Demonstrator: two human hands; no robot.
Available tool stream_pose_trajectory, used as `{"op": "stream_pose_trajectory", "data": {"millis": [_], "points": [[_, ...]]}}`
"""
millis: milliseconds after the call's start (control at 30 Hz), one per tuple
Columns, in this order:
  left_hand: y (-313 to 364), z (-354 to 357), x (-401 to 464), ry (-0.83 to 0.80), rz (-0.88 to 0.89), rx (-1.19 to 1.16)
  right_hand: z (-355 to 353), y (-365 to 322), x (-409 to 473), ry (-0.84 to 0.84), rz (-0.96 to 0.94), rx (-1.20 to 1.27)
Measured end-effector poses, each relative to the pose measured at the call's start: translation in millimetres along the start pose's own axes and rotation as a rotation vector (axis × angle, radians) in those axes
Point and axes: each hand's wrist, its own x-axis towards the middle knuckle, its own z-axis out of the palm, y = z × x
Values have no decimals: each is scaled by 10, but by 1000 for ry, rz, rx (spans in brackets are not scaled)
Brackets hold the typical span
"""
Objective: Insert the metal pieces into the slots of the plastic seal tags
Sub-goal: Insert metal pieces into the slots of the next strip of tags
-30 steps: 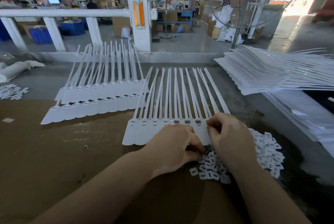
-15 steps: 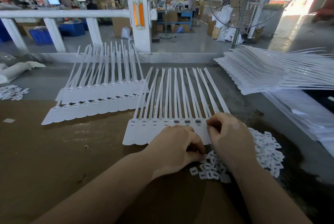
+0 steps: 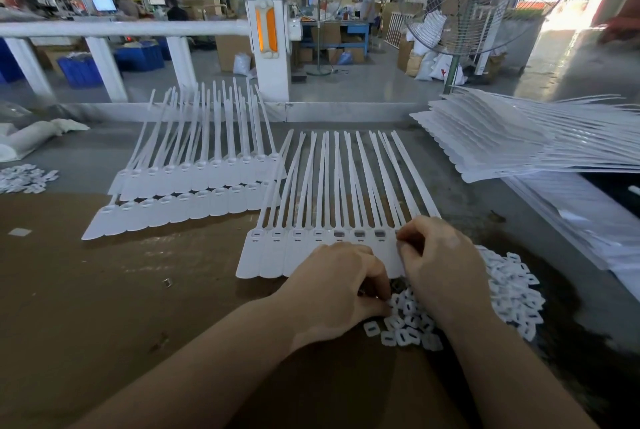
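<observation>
While both hands work at the near edge of the desk (image 3: 104, 290), the row of plastic seal tags (image 3: 277, 255) lies flat just beyond them, straps pointing away. The left hand (image 3: 341, 285) rests with fingers curled down at the pile of small white pieces (image 3: 512, 293), its fingertips hidden, so what it pinches cannot be told. The right hand (image 3: 440, 259) lies just right of it, fingers curled at the rightmost tag head; any metal piece under them is hidden. Left of the right hand, three tag slots show dark inserts (image 3: 359, 233). Far left of the hands lie two more rows of tags (image 3: 194, 186); to the right sits a stack of tags (image 3: 502, 138).
</observation>
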Motion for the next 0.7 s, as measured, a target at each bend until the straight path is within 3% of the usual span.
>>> {"op": "stream_pose_trajectory", "data": {"millis": [333,700], "points": [[-284,-307,46,280,-233,-398,-6,-7,-3,-3,9,20],[-512,-398,199,243,-321,-475,-6,-12,-6,-8,15,38]]}}
